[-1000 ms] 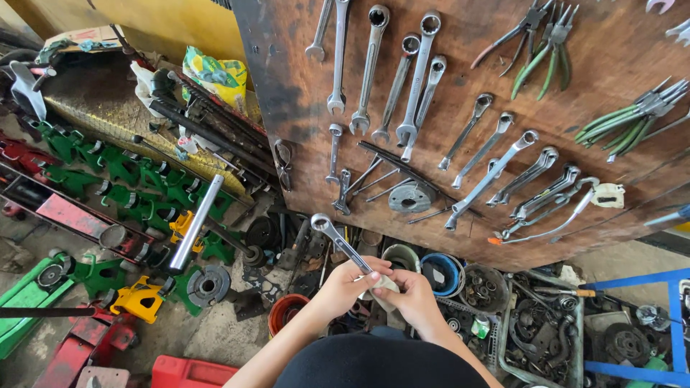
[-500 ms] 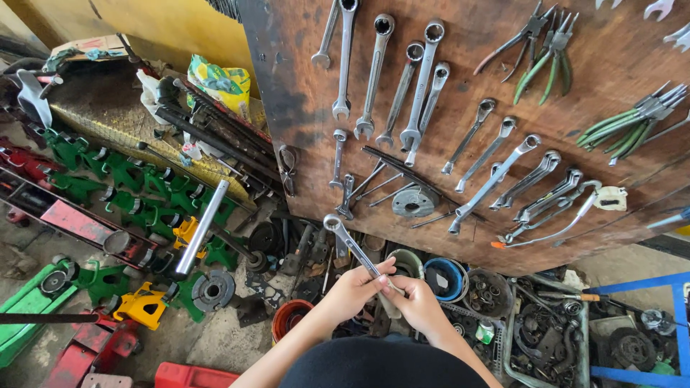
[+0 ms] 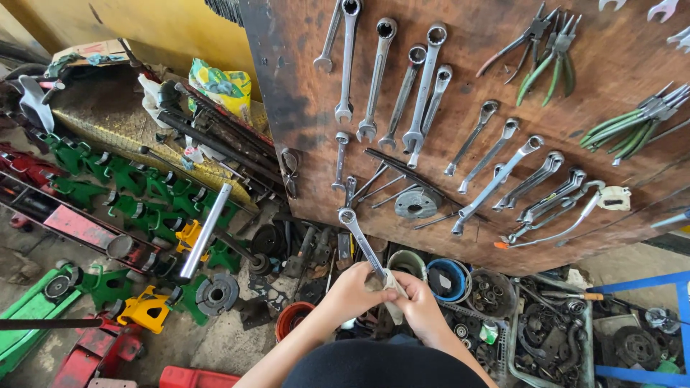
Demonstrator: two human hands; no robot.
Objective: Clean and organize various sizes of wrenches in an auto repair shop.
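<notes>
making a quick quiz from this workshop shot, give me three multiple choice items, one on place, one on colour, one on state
1. Where does the ring end of the held wrench point?
A. up toward the tool board
B. down at the floor
C. at the yellow wall

2. What colour are most of the jack stands on the floor at left?
A. blue
B. green
C. white

3. How is the wrench held?
A. in one hand only
B. by both hands, with a pale cloth
C. it hangs on the board

Answers: 1 A, the ring sits just under the wooden board. 2 B, the row is green. 3 B, left hand and right hand close on it around a cloth.
</notes>
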